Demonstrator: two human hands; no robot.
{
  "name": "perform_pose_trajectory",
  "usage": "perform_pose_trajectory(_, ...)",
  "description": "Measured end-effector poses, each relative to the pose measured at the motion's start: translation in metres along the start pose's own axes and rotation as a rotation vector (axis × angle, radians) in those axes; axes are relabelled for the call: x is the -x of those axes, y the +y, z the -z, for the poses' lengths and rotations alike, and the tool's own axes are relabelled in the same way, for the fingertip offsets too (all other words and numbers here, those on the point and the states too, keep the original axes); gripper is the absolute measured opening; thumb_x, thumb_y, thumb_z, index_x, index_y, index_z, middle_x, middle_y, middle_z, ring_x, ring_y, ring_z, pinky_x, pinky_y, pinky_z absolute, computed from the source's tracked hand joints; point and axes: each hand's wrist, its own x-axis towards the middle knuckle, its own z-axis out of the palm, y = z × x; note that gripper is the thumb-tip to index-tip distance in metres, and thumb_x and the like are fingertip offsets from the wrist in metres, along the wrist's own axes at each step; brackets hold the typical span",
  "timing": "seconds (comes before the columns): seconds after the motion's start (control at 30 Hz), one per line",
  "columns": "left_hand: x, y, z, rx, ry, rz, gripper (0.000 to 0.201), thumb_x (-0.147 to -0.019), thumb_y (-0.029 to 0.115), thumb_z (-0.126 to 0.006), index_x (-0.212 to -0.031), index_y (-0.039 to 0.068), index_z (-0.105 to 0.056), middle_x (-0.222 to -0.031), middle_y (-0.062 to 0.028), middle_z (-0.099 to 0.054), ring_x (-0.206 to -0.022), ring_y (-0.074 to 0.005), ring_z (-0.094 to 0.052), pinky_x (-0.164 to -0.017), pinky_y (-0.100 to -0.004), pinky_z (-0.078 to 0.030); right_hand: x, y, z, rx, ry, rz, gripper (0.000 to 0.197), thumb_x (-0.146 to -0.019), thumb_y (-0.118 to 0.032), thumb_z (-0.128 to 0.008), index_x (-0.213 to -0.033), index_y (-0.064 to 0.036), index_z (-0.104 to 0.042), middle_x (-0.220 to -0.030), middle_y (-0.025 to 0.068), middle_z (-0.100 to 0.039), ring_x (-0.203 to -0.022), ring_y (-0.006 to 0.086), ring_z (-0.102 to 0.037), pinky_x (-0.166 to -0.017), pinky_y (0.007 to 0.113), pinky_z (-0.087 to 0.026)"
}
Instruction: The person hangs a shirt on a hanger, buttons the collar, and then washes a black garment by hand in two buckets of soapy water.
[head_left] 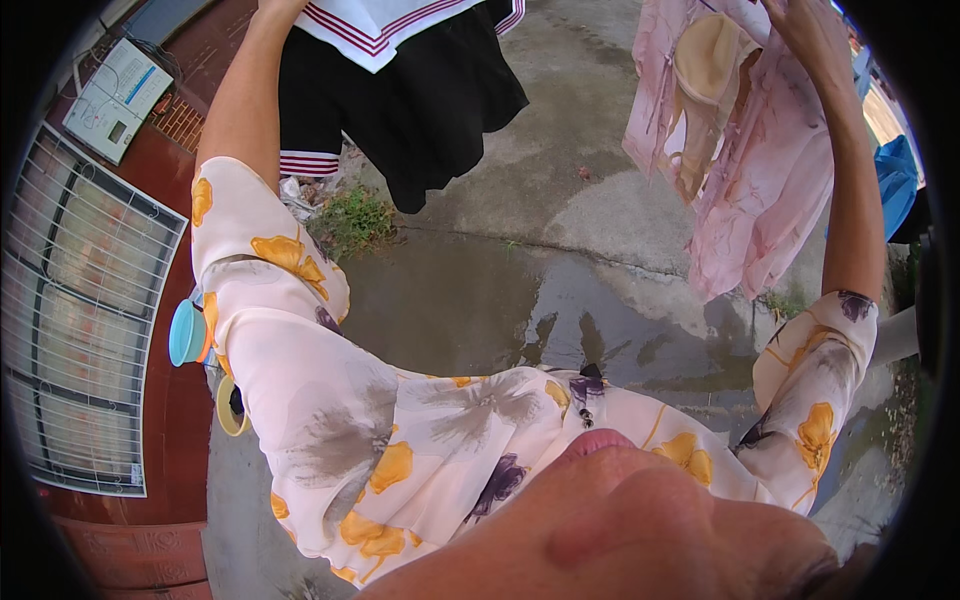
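Both my arms are raised toward the upper edge. My left hand [283, 6] is cut off by that edge, its fingers out of sight, beside a hanging black garment [400, 100] with a white, red-striped collar [385, 25]. At the upper right my right hand [798, 22] is against a sheer pink garment [755, 190] that hangs down in folds. A beige padded bra cup [703, 60] shows among the pink cloth. Most of the right fingers lie beyond the picture, so their grip is hidden.
A wet concrete floor with a puddle [450, 300] lies below, with a weed clump [355, 220] near the wall. On the left are a barred window [90, 310] and a white wall box [117, 100]. Blue cloth or plastic [895, 185] hangs at far right.
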Motion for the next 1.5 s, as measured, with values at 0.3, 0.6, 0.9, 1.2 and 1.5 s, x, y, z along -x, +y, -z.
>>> perform_pose_trajectory(0.3,0.013,-0.009,-0.011,0.135,-0.033,0.022,0.034,-0.093,0.042,-0.067,-0.092,0.009,-0.076,-0.091,-0.0194,-0.074,-0.093,-0.0392,-0.071,-0.083,-0.051,-0.055,-0.013,-0.154,-0.11,-0.897,-0.38,-0.366,0.036,-0.097,-0.031,-0.061,-0.117,-0.0023,-0.072,-0.103,0.018,-0.075,-0.094,0.0282,-0.071,-0.085,0.038,-0.054)
perform_pose_trajectory(0.6,0.017,0.001,-0.036,0.296,-0.076,-0.013,0.043,-0.089,0.042,-0.069,-0.093,0.0,-0.075,-0.094,-0.0274,-0.072,-0.095,-0.0402,-0.071,-0.084,-0.0509,-0.054,-0.059,-0.225,-0.157,-1.203,-0.333,-0.287,0.041,-0.096,-0.031,-0.062,-0.12,0.0029,-0.069,-0.107,0.0177,-0.074,-0.102,0.0261,-0.07,-0.089,0.036,-0.054)
perform_pose_trajectory(0.9,-0.003,-0.002,-0.022,0.706,-0.369,-0.186,0.047,-0.101,0.039,-0.057,-0.101,-0.004,-0.075,-0.082,-0.0098,-0.074,-0.076,-0.0177,-0.067,-0.074,-0.0363,-0.053,-0.057,-0.202,-0.161,-1.18,-0.442,-0.199,0.041,-0.097,-0.03,-0.066,-0.125,0.0005,-0.067,-0.109,0.0161,-0.073,-0.099,0.0224,-0.069,-0.089,0.035,-0.055)
perform_pose_trajectory(1.2,0.052,-0.051,0.031,0.658,-0.892,-0.212,0.04,-0.106,0.032,-0.055,-0.124,-0.003,-0.068,-0.116,-0.0055,-0.072,-0.107,-0.0123,-0.063,-0.097,-0.0295,-0.049,-0.014,-0.187,-0.132,-1.178,-0.504,-0.133,0.041,-0.096,-0.026,-0.067,-0.126,0.001,-0.066,-0.109,0.0148,-0.072,-0.097,0.0217,-0.069,-0.087,0.035,-0.056)
perform_pose_trajectory(1.5,0.075,-0.019,0.023,1.11,-0.954,-0.354,0.038,-0.107,0.039,-0.052,-0.118,0.006,-0.067,-0.088,0.0071,-0.06,-0.08,-0.0019,-0.056,-0.07,-0.0209,-0.047,-0.071,-0.218,-0.076,-1.113,-0.467,-0.303,0.048,-0.101,-0.041,-0.059,-0.125,-0.0005,-0.067,-0.105,0.0117,-0.072,-0.087,0.0163,-0.067,-0.073,0.03,-0.056)
